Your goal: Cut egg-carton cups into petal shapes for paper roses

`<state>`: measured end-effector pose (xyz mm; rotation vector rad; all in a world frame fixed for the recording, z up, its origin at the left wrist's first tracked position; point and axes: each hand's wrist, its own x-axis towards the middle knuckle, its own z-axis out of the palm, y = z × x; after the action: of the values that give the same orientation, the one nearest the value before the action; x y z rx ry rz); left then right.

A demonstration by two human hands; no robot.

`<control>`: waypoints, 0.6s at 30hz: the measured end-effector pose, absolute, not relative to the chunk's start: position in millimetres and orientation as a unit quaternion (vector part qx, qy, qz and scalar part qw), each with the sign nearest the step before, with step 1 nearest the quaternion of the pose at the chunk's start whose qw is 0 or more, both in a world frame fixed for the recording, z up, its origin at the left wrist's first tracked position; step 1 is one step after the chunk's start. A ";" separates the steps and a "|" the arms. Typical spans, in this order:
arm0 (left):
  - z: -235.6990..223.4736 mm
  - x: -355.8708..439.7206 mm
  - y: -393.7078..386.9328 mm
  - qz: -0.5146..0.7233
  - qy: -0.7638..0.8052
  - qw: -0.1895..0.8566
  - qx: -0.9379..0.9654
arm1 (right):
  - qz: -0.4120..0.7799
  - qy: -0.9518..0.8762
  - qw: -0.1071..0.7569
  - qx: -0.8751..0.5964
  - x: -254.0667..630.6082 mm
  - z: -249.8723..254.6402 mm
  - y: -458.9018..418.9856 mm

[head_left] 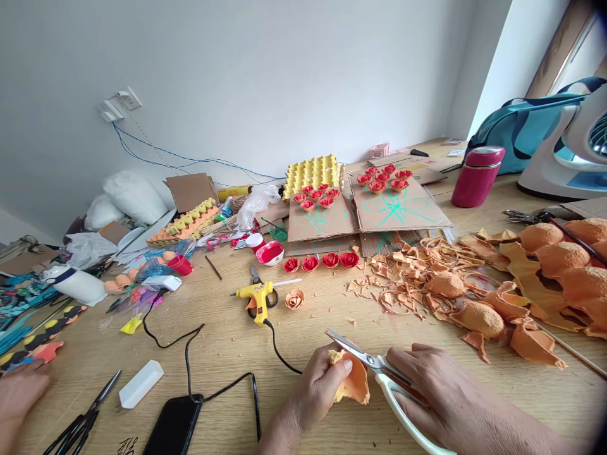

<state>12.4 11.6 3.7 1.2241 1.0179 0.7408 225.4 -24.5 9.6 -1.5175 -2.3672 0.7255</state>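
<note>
My left hand [310, 395] is closed around an orange egg-carton cup [355, 382] with a ragged rim, thumb pressed inside it. White-handled scissors [398, 404] are in my right hand [441, 392], their blades lying across the cup's upper edge. Beyond my hands, a yellow hot glue gun [258, 302] lies near one unpainted orange paper rose [294, 299]. Behind that rose runs a short row of red paper roses [331, 260]. Torn orange carton scraps [403, 287] are heaped to the right, beside whole orange egg-carton pieces [566, 265].
Cardboard sheets [398, 208] carrying red roses and green drawn stems stand behind. A magenta thermos [478, 177] and a white fan [564, 151] are at right. Black scissors [90, 411], a phone [173, 426] with a cable, and another person's hand [21, 392] are at left.
</note>
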 end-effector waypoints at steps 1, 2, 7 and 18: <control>4.5 12.9 11.7 0.318 0.445 0.649 0.529 | 0.245 -0.809 0.119 -0.522 225.3 8.4 -23.8; 5.7 13.4 12.0 0.311 0.441 0.660 0.523 | 0.243 -0.810 0.121 -0.521 225.2 7.4 -22.9; 8.4 12.3 17.3 0.276 0.392 0.691 0.541 | 0.260 -0.790 0.169 -0.529 224.8 3.6 -17.3; 25.8 29.5 11.6 0.201 0.327 0.656 0.649 | 0.357 -0.720 0.369 -0.467 207.0 4.3 -28.7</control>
<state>29.5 11.6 25.8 1.4709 0.7418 0.4560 207.0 -28.7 4.3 -1.1973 -1.8476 0.9163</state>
